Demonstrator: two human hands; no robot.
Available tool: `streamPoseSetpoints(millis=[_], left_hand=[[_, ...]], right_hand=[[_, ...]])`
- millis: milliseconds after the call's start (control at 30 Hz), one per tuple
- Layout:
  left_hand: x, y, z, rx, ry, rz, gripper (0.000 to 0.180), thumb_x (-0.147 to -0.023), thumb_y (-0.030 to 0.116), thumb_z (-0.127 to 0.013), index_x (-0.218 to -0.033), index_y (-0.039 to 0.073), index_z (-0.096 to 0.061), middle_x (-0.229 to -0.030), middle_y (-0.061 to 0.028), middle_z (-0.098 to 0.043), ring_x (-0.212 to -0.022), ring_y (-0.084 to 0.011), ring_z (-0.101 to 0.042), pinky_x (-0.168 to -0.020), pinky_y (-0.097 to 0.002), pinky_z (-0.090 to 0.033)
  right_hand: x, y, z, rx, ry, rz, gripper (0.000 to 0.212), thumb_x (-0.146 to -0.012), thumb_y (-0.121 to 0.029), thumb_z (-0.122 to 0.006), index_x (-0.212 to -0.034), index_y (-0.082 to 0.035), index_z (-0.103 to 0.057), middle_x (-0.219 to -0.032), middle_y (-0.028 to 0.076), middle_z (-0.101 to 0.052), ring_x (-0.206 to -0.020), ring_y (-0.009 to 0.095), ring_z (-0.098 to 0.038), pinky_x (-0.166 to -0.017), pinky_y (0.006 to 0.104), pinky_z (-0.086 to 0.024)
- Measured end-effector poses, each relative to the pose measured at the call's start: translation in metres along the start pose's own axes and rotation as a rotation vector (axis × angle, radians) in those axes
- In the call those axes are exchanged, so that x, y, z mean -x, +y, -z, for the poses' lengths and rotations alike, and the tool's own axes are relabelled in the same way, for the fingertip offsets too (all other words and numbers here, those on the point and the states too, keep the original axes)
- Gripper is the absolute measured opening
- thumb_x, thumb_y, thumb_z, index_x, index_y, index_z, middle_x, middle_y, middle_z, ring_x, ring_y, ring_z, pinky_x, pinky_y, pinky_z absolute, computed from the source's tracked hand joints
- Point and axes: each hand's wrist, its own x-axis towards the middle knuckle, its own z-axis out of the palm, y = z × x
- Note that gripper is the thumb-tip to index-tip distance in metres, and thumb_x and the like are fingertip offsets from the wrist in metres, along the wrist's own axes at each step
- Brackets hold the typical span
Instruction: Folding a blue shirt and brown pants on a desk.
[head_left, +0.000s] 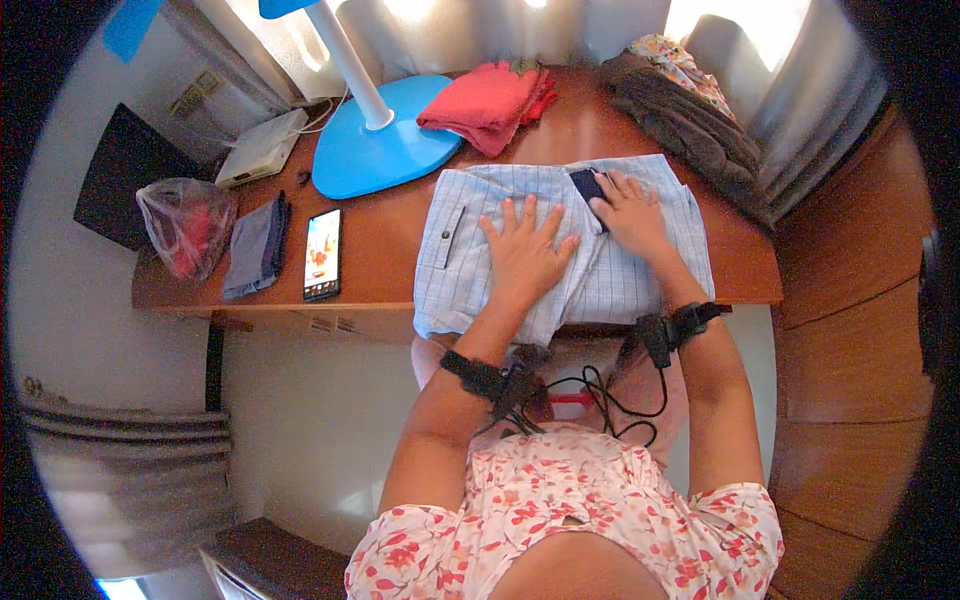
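A light blue checked shirt (pixel 620 285), partly folded, lies on the wooden desk in front of me, its near edge hanging over the desk's front. My left hand (pixel 528 250) is flat on the cloth with fingers spread, right of a buttoned strip (pixel 449 238). Further right, my right hand (pixel 632 215) rests on the fabric, its fingers stretched out beside a dark navy patch (pixel 587 185) of the garment. Neither hand grips anything. How the layers underneath lie is hidden.
Behind the shirt sit folded red cloths (pixel 487 105) and a blue lamp base (pixel 385 150). A lit phone (pixel 322 255), folded grey-blue cloth (pixel 257 245) and plastic bag (pixel 187 228) are left. Dark brown clothing (pixel 690 125) lies at the back right. Black cables (pixel 600 395) hang between my wrists.
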Motion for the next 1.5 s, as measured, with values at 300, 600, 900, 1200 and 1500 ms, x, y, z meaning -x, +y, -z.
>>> streamPoseSetpoints(millis=[300,600,900,1200,1500], left_hand=[[-0.001,-0.011,-0.004,-0.063,-0.059,0.007,0.052,-0.080,0.053,-0.040,-0.121,0.021,-0.047,-0.131,-0.0128,-0.037,-0.122,-0.0372,-0.029,-0.092,-0.0647,-0.015],[-0.003,-0.010,-0.002,-0.070,-0.113,0.015,0.052,-0.081,0.053,-0.038,-0.124,0.023,-0.044,-0.133,-0.0119,-0.035,-0.123,-0.0368,-0.028,-0.093,-0.0638,-0.015],[-0.004,-0.013,-0.004,-0.077,-0.113,0.021,0.052,-0.081,0.052,-0.039,-0.125,0.022,-0.043,-0.133,-0.0119,-0.035,-0.122,-0.0372,-0.029,-0.094,-0.0627,-0.016],[-0.003,-0.010,-0.004,-0.080,-0.068,0.003,0.049,-0.082,0.047,-0.041,-0.123,0.020,-0.046,-0.130,-0.0133,-0.038,-0.120,-0.0373,-0.032,-0.093,-0.0621,-0.018],[-0.002,-0.012,-0.001,-0.062,-0.046,0.006,0.047,-0.081,0.045,-0.043,-0.120,0.019,-0.049,-0.129,-0.0137,-0.040,-0.119,-0.0372,-0.033,-0.092,-0.0622,-0.019]], right_hand=[[0.019,0.002,-0.009,-0.289,0.500,-0.092,0.048,-0.081,-0.039,-0.048,-0.114,-0.003,-0.049,-0.114,0.019,-0.051,-0.102,0.034,-0.050,-0.086,0.0451,-0.037],[0.019,-0.025,-0.012,-1.055,-0.014,-0.497,0.037,-0.073,-0.029,-0.061,-0.076,0.008,-0.057,-0.064,0.014,-0.060,-0.052,0.020,-0.058,-0.045,0.0327,-0.047],[0.040,-0.034,-0.010,-1.634,0.185,-0.564,0.023,-0.077,-0.018,-0.063,-0.084,0.002,-0.053,-0.076,0.010,-0.056,-0.060,0.015,-0.057,-0.048,0.0253,-0.049],[0.023,-0.043,-0.010,-1.862,-0.001,-0.722,0.020,-0.076,-0.020,-0.063,-0.078,-0.002,-0.055,-0.070,0.005,-0.054,-0.055,0.015,-0.056,-0.044,0.0246,-0.047],[0.020,-0.056,0.004,-1.783,0.113,-0.772,0.028,-0.070,-0.029,-0.068,-0.074,-0.006,-0.054,-0.064,0.003,-0.053,-0.050,0.012,-0.053,-0.036,0.0216,-0.039]])
